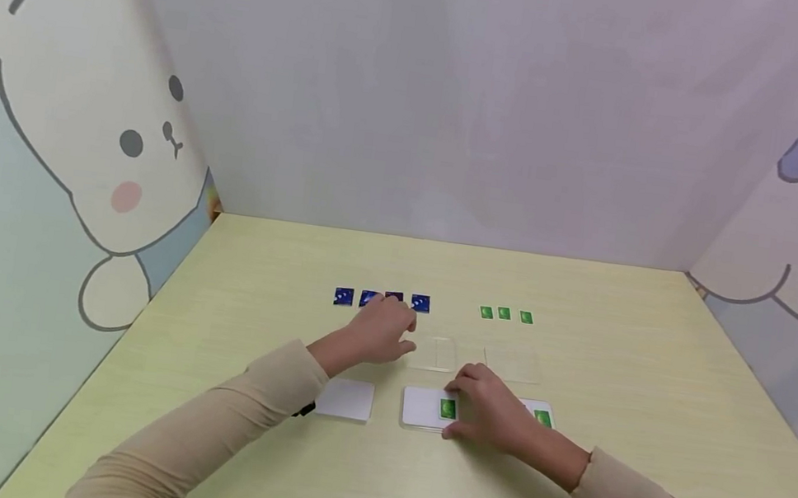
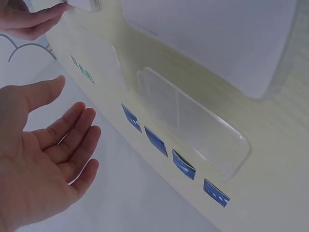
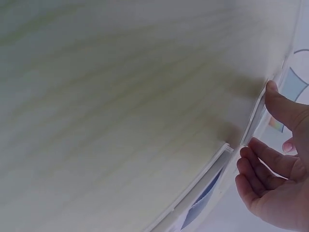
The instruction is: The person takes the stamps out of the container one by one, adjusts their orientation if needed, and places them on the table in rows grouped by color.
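Observation:
In the head view my left hand (image 1: 380, 331) hovers over the table, holding nothing, its fingers loosely bent. Just beyond it lies a row of small blue cards (image 1: 420, 303), one partly hidden behind the hand. The left wrist view shows those blue cards (image 2: 184, 165) beside a clear plastic lid (image 2: 190, 121). My right hand (image 1: 491, 408) grips the near and far edges of a flat white case (image 1: 422, 407) between thumb and fingers. On its white top lies a small green card (image 1: 448, 409). In the right wrist view, thumb and fingertips meet the case's edge (image 3: 255, 116).
Another white case (image 1: 345, 398) lies left; one more, with a green card (image 1: 543, 418), is partly behind my right hand. Two clear lids (image 1: 433, 354) (image 1: 513, 364) lie mid-table. Several green cards (image 1: 505, 313) line the back right. A grey wall (image 1: 424, 103) stands behind.

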Tool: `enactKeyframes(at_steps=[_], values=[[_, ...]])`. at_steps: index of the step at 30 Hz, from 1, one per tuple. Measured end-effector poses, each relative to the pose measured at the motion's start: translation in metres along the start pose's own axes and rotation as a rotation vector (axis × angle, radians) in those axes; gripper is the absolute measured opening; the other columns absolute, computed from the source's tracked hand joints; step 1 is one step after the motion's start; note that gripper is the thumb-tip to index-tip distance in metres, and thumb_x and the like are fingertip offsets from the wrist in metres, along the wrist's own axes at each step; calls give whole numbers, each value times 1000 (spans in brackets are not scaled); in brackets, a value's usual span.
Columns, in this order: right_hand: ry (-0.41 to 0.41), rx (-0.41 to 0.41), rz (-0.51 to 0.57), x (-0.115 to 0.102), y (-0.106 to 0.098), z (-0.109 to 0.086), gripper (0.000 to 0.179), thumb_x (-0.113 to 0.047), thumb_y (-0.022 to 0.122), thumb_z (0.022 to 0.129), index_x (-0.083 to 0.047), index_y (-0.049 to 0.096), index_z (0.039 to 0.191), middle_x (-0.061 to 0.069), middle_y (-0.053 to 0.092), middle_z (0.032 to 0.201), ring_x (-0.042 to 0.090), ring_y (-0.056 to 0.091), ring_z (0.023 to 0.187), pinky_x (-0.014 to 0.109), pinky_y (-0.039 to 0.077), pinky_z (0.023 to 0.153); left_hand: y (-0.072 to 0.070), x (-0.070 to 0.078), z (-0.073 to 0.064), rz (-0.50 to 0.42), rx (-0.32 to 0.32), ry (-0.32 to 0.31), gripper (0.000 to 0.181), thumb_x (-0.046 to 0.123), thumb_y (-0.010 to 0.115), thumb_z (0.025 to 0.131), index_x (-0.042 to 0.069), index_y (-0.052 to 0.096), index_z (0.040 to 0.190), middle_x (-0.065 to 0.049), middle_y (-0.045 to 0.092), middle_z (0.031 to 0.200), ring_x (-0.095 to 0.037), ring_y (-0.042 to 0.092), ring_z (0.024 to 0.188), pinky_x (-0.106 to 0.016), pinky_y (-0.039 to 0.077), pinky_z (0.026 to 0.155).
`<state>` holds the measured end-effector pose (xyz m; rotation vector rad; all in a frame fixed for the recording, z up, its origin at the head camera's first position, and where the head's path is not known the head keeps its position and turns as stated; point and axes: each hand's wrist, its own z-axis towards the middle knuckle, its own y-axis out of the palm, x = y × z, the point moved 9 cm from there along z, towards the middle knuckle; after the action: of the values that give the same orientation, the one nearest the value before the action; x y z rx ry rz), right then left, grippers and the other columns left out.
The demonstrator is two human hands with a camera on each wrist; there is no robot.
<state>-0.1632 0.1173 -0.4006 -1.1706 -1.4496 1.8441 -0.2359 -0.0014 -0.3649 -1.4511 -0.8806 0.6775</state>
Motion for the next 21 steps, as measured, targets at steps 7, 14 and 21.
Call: enactKeyframes(at_steps=[7,14,21], values=[[1,-4,20,0,0,-1,56,-39,90,66,-7,72,107,2,68,105,12,55,95,32,54,87,7,9,-1,-9,-16,13,30,36,67,92,11,69,109,-3,72,107,-22,61,109,-38,44,99],[25,1,53,3,0,-1,57,-38,91,64,-6,71,107,2,68,104,13,56,96,34,54,88,9,20,-6,0,-11,43,28,37,67,92,13,70,106,0,71,100,-19,61,102,-36,45,95],[33,7,79,5,1,-1,57,-37,91,64,-6,71,107,1,69,104,12,56,96,33,54,87,13,32,-10,0,-29,80,29,38,67,91,13,70,105,2,70,95,-16,58,91,-34,45,93]])
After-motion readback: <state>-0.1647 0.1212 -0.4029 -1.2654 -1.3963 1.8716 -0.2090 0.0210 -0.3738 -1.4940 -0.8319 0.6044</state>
